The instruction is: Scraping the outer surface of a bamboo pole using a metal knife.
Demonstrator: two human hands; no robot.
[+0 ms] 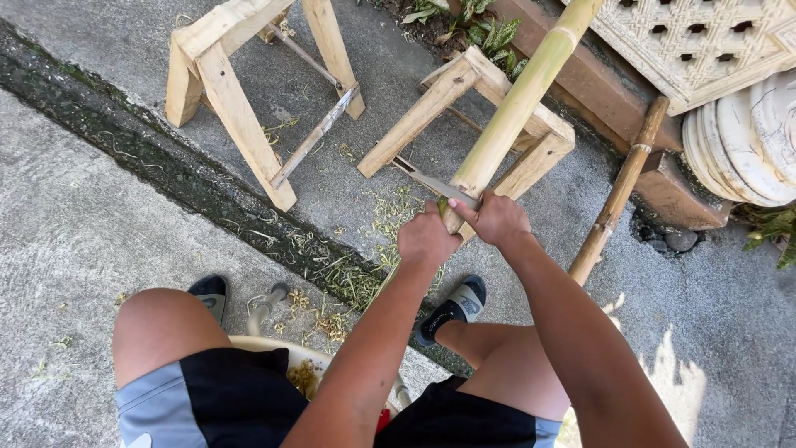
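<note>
Shaving the pole point(518, 104), the left hand point(427, 239) is fisted on its near end while the right hand point(497, 217) clamps the knife point(435, 184) beside it. Next likely needs a steady scrape, pole braced on the sawhorse point(431, 108).

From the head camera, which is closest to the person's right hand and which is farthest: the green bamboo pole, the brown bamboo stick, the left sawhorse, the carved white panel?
1. Green bamboo pole: the right hand is on its lower end.
2. Brown bamboo stick: just to the right, leaning on the step.
3. Left sawhorse: up and to the left.
4. Carved white panel: top right corner.

The last two are too close to call.
</note>
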